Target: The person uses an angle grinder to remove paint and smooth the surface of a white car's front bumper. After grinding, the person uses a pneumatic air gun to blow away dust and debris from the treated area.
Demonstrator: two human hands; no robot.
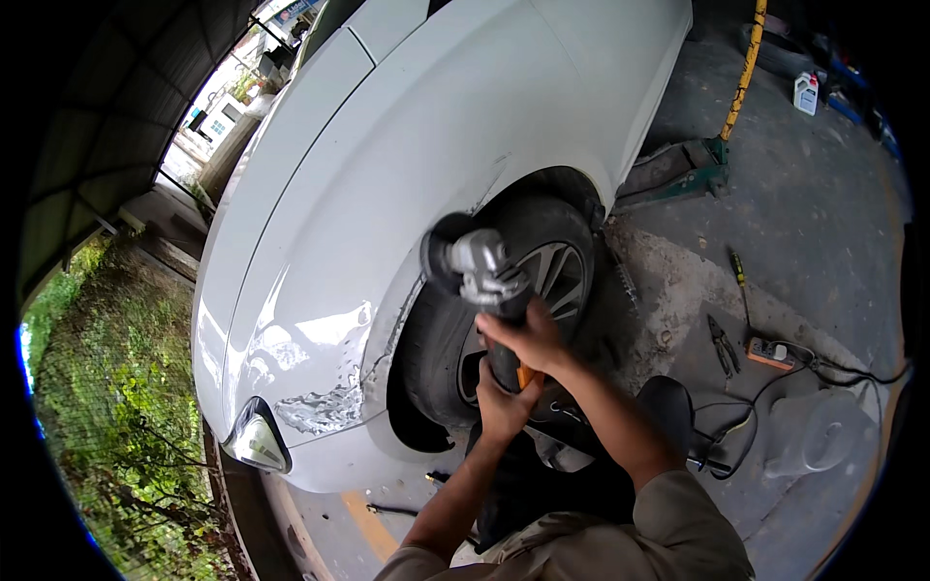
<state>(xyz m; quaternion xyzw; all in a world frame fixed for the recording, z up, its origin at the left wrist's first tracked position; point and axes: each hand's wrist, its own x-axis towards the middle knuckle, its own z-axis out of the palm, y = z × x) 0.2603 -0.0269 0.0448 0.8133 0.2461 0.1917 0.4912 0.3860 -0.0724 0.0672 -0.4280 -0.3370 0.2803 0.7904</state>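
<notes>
Both my hands are closed around an angle grinder (502, 290) with a silver head and a black and orange body. My right hand (533, 341) grips it nearer the head, and my left hand (506, 405) wraps the body lower down. The dark disc (443, 254) looks smeared by motion. It overlaps the wheel arch edge of a white car (387, 184); whether it touches the paint I cannot tell. Behind the tool sits the wheel (557, 266) with its black tyre. Bare, shiny metal shows in a rough patch (325, 407) on the panel beside a lamp (258, 438).
A green floor jack (693, 169) with a yellow handle (744, 73) stands by the car. On the floor to the right lie pliers (723, 346), a screwdriver (740, 276), an orange power socket (770, 353), black cables (751, 416) and a translucent plastic container (819, 433). A white bottle (806, 94) stands farther back.
</notes>
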